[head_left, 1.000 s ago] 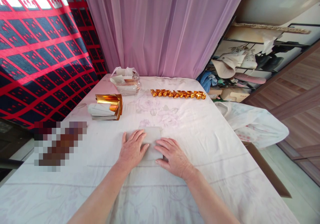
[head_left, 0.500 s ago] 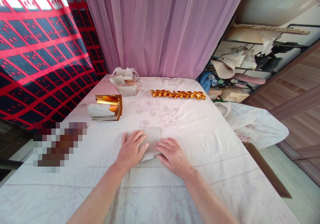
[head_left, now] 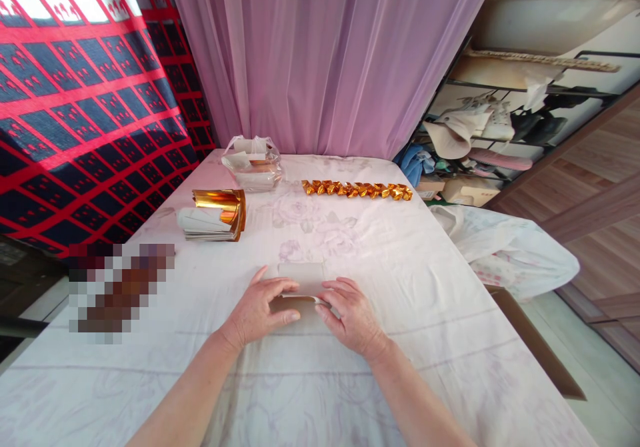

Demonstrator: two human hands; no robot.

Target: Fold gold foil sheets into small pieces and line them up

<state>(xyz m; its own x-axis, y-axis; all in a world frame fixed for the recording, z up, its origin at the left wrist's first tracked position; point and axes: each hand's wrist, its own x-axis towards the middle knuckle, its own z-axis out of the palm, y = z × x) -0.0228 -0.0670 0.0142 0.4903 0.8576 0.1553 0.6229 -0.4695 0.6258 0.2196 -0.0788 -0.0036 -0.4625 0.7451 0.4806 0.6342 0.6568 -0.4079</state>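
A pale paper sheet (head_left: 302, 278) lies on the white cloth-covered table (head_left: 400, 287) in front of me. Its near edge is lifted and folded back. My left hand (head_left: 257, 310) pinches that near edge from the left, fingers curled on it. From the right, my right hand (head_left: 353, 314) grips the same edge with its fingertips. Both hands almost meet at the fold.
A stack of gold-faced paper sheets (head_left: 214, 215) sits at the left, a clear plastic bag of papers (head_left: 251, 162) behind it. A row of folded gold pieces (head_left: 356, 189) lies at the far middle. A pink curtain (head_left: 325, 54) hangs behind; cluttered shelves (head_left: 490, 134) stand right.
My hands went from pressing flat on the sheet to lifting its near edge and folding it back away from me; the visible sheet is now shorter.
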